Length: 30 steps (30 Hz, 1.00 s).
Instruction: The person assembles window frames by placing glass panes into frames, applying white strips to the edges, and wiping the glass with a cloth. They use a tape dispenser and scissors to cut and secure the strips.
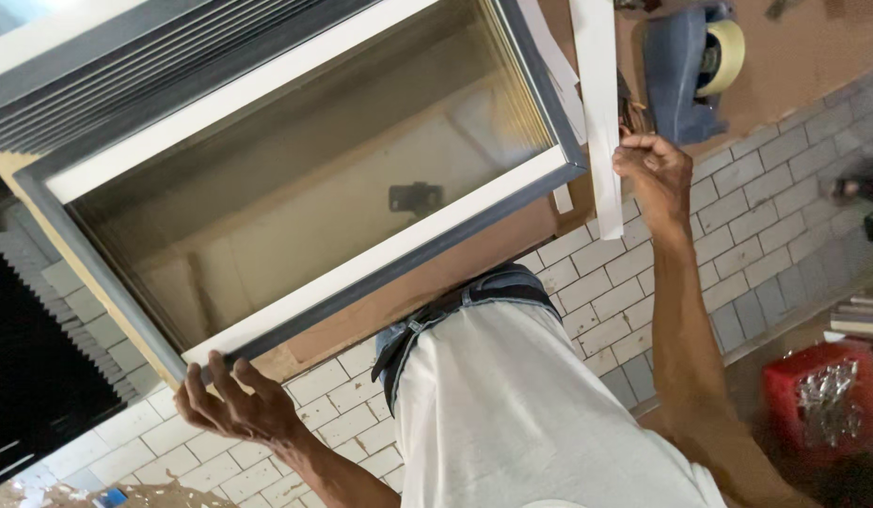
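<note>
Head view, looking down along own torso (white shirt (540,414), jeans w/ belt (455,315)).

Glass pane w/ grey frame (295,179) is seen lying tilted on a brown workbench (794,56), one corner overhanging toward the body. White strips are seen along its inner edges. A dim reflection is seen in the glass centre.

Left hand (231,400): placed at the near lower corner of the frame, palm up from below, fingers curled over the grey edge. Frame is gripped there; thumb side is not clearly seen.

Right hand (655,169): raised at the frame's far right corner. Fingers are clenched around the lower end of a long white strip (598,103), which runs up and out of view at the top. Strip lies just beside the frame's right edge; a second, thinner white strip (554,66) is seen btwn it and the frame.

Blue tape dispenser w/ pale tape roll (695,61) is seen on the bench, near and above the right hand.

Floor: pale brick-pattern tiles (766,207). Red crate w/ shiny contents (822,395) is noted at lower right, well apart from both hands. Stacked dark slatted panels (41,376) are seen at left; debris scraps at bottom left, blurred.
</note>
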Available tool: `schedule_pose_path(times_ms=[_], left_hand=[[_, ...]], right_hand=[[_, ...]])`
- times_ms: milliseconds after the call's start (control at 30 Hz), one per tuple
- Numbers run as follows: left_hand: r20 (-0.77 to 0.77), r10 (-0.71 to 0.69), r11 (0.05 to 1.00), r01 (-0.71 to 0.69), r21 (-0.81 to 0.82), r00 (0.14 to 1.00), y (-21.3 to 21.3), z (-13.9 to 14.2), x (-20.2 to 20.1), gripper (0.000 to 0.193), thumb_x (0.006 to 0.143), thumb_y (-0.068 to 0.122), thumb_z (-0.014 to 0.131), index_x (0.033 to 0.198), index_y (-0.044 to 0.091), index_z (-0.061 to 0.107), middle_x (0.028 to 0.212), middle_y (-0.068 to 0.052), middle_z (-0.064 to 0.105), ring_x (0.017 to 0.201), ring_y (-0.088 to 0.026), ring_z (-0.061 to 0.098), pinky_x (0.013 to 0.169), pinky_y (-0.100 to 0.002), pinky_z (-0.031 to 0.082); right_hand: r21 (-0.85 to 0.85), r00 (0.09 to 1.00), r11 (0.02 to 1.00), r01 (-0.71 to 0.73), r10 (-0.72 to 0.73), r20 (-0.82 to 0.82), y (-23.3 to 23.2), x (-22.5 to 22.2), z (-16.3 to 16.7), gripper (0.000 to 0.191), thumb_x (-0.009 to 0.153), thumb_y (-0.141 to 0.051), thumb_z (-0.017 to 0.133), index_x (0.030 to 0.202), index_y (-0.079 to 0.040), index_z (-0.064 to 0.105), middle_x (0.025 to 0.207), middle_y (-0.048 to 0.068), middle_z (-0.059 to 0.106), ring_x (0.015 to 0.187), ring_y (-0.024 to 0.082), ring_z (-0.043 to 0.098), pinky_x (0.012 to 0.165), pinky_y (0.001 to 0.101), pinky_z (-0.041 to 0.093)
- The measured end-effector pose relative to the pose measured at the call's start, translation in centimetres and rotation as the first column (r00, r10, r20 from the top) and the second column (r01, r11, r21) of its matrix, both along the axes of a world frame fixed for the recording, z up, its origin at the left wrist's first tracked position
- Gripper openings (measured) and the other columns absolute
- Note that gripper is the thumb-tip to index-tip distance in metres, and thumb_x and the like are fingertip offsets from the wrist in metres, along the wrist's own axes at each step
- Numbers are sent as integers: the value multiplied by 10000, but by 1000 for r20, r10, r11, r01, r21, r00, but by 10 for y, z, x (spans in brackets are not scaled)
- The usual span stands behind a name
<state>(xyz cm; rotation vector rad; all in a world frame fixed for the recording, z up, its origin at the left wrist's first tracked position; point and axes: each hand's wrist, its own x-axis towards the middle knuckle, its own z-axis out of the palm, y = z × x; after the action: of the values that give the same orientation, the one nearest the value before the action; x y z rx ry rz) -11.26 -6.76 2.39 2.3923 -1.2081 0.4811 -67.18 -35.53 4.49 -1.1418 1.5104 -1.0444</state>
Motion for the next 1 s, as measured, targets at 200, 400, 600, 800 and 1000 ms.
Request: schedule_pose_path(times_ms=[200,400,600,800,1000], left_hand=[[-42,-177,947,159,-279,983,-43,33,-32,296,1114,278,631,1167,19,763,1235,-122,724,1298,-306,580,1155,-509,489],[-136,-511,832,449,-327,849,-117,68,-93,129,987,71,732,1112,46,753,1161,-108,748,1189,-292,683,1114,-473,536],[-153,-664,738,609,-292,731,-156,100,-134,134,920,50,753,1053,62,761,1065,-88,752,1041,-286,723,947,-413,587],[-131,-750,656,707,-264,648,-169,108,-149,153,896,31,751,1046,62,766,1044,-75,766,978,-260,742,860,-376,593],[-208,-729,683,672,-286,653,-174,109,-166,183,866,13,776,1040,69,766,1037,-72,765,950,-250,743,838,-364,595]], right_hand=[[-39,762,999,-36,2,-648,37,-21,-36,391,831,-135,849,1182,-24,721,1088,122,735,968,242,720,863,349,572],[-41,568,999,-18,-23,-823,45,-11,-64,682,749,-394,974,1222,2,683,1029,200,672,957,365,633,809,472,516],[13,844,978,209,-173,-507,27,-23,-81,555,768,-270,817,1270,-69,690,1030,132,765,901,258,747,812,396,587],[-23,534,996,89,-67,-843,5,-43,-51,421,828,-148,851,1212,-36,719,1011,175,762,893,336,724,779,450,559],[-156,666,967,-203,20,-745,-52,2,-44,365,860,-165,800,1188,-29,714,1080,165,733,965,304,712,892,437,561]])
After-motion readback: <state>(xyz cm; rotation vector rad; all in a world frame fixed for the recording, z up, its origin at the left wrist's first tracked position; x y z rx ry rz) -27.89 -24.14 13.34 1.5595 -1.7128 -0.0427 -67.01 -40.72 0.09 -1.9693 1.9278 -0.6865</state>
